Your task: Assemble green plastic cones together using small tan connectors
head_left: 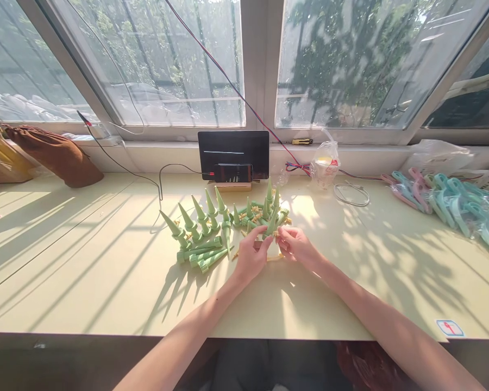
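1. The green spike (272, 224) is near the middle of the table (118, 293), in the left hand (252, 250). Those fingers are clamped on its low part.
2. The right hand (294, 244) has its fingertips close together just beside it. I cannot tell if they grip anything.
3. The spike looks like light, stiff plastic, maybe a bit slippery. The thick bottom looks best to hold; the thin tip might bend or poke.
4. More spikes stand in a row (201, 214) to the left, and loose ones (206, 258) lie nearer.
5. Far right of the middle, a clear bag (330, 145) has a cup (324, 169) in it.
6. Far left, a brown pouch (57, 155) hides its insides.
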Action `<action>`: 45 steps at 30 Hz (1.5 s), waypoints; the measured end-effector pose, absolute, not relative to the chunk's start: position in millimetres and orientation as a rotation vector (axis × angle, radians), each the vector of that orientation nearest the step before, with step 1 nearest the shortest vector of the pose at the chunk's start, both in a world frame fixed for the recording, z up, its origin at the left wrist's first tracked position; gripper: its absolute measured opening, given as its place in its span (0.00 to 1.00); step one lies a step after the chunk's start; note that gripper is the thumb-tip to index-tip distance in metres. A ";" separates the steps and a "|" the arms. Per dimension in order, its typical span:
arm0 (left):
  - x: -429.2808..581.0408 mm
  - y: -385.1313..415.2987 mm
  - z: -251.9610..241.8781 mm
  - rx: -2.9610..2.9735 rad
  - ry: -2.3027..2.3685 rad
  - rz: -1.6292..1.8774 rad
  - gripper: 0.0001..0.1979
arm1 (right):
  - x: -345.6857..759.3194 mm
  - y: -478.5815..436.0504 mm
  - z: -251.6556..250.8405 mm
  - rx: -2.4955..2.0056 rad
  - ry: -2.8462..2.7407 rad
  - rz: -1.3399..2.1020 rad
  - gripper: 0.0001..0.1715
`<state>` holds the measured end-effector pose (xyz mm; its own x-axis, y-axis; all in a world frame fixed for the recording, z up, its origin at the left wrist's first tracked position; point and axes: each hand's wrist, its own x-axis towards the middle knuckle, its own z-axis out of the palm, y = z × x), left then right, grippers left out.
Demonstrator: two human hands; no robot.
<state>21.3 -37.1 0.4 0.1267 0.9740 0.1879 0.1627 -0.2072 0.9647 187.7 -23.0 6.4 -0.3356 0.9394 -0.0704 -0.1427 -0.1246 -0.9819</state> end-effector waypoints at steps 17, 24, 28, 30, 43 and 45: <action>20.9 -41.1 5.1 1.573 1.109 1.130 0.20 | 193.7 -25.6 -4.9 -0.917 -1.909 0.374 0.17; 19.6 -41.4 6.5 1.627 1.101 1.111 0.19 | 190.8 -27.9 -7.4 -0.975 -1.857 0.429 0.21; 19.6 -40.2 3.1 1.625 1.096 1.148 0.20 | 187.3 -29.4 -7.0 -1.044 -1.730 0.638 0.24; 19.4 -39.4 0.5 1.623 1.100 1.168 0.20 | 184.5 -29.9 -6.8 -1.055 -1.598 0.845 0.26; 19.0 -36.7 -3.6 1.730 1.099 1.222 0.14 | 183.6 -33.3 12.1 -0.972 -1.092 1.704 0.21; 19.3 -36.8 -4.0 1.735 1.110 1.222 0.15 | 183.0 -33.0 10.7 -0.965 -1.100 1.680 0.22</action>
<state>19.3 -36.8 -4.0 0.1759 0.9288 0.3261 0.2355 -0.3613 0.9022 183.0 -33.0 10.7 -0.3087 0.9416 -0.1348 -0.2527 -0.2178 -0.9427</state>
